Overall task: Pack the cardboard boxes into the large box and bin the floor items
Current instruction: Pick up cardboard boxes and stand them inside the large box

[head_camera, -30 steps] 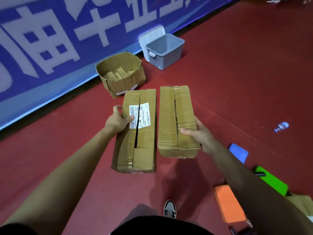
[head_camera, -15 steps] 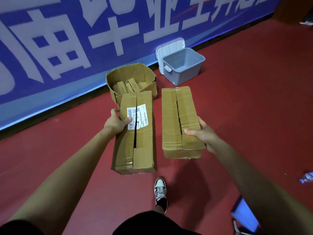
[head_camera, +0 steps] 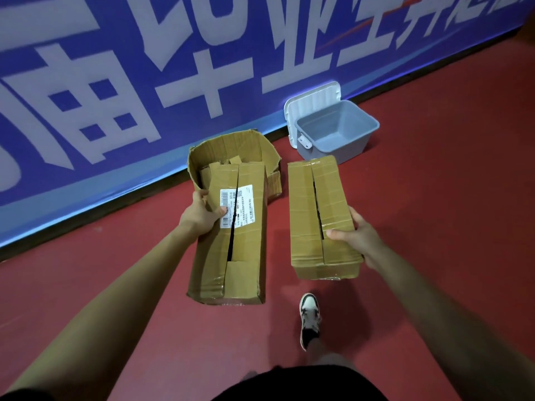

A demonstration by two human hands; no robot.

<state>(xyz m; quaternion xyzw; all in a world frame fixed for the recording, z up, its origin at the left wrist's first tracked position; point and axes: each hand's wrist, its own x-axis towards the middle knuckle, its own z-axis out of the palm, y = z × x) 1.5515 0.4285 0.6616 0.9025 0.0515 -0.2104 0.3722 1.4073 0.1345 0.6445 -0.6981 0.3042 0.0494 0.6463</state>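
while both hands carry boxes, packing is partway

the left hand (head_camera: 202, 217) grips the labelled cardboard box (head_camera: 234, 250) by its side, far end over the large box (head_camera: 231, 147), which already holds smaller cartons. the right hand (head_camera: 359, 241) clasps the plain cardboard box (head_camera: 312, 215), aloft beside it. neither is in yet. the grey bin (head_camera: 357, 144) looks empty, so binning seems undone.

Your left cardboard box (head_camera: 243, 256) and right cardboard box (head_camera: 304, 215) are tan; the left bears a white label (head_camera: 241, 209) printed black. The large box (head_camera: 231, 146) is tan, bin (head_camera: 333, 153) grey, lid (head_camera: 312, 96) white, floor (head_camera: 434, 212) dark red, banner (head_camera: 124, 30) blue with white characters.
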